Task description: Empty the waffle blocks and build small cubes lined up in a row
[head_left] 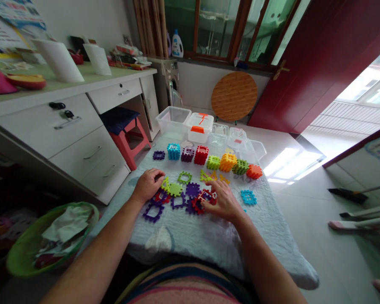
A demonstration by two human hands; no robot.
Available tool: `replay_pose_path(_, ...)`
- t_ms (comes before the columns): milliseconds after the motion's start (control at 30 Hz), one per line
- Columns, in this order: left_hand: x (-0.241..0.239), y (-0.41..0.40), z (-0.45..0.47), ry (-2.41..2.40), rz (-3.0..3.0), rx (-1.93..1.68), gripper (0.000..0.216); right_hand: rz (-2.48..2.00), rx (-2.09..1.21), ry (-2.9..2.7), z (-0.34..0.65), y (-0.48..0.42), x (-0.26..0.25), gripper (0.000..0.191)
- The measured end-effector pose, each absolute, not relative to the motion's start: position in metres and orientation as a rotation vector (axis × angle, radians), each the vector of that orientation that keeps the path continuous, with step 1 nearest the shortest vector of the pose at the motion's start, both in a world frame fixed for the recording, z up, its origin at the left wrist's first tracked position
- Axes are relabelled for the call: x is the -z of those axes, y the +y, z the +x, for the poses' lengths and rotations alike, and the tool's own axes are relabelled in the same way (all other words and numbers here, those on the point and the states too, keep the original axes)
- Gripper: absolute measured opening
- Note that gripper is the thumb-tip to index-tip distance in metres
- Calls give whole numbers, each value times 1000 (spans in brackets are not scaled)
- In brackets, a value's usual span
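Observation:
My left hand [150, 185] is curled, its thumb and fingertips closed at the edge of a lime-green openwork block panel [165, 184]. My right hand [224, 199] has its thumb and fingers around a red frame-shaped block panel [205, 196], just above the cloth. Between my hands lie a solid light-green panel [176, 189], a purple panel [193, 188] and purple frame panels [178, 201]. Another purple frame [153, 212] sits below my left hand, near a partly covered red panel [161, 196]. A green frame [185, 177] lies beyond them.
Behind the loose panels stands a row of coloured cubes, including a blue cube [173, 151], a red cube [201, 155] and a yellow cube [228, 162]. Clear plastic bins [174, 122] line the far table edge. A blue frame [248, 197] lies at the right.

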State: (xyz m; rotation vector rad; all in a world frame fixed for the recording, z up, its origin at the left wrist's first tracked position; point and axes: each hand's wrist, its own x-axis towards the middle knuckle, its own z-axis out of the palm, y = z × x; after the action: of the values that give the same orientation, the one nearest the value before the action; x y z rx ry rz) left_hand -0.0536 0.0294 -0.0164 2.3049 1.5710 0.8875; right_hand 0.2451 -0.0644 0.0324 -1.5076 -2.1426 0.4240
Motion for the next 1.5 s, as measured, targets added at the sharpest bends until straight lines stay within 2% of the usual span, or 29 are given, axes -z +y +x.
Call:
replay_pose_path(500,13,28,-53,1570,2300,-879,18,-1525,-319,-2107,233,-73,-22,48)
replay_pose_path(733,14,28,-53,1572,2312,-865,18,-1624,-185,-1967,241,-64,-18,35)
replay_pose_path(833,14,28,-53,1575,2308,-866,18,-1567,-201,-2098,238,-69,-23,34)
replay_pose_path(1000,13,28,-52,1578,2298,-876,17,-1424,-282,-2403,227,-78,-29,43)
replay_pose_path(1300,8,26,-49,1581,2264,-885,16,-1282,-386,-2367,234,-73,-26,20)
replay_pose_path(1500,10,26,-50,1580,2279,-886,16,-1258,-480,-2204,239,-71,-21,11)
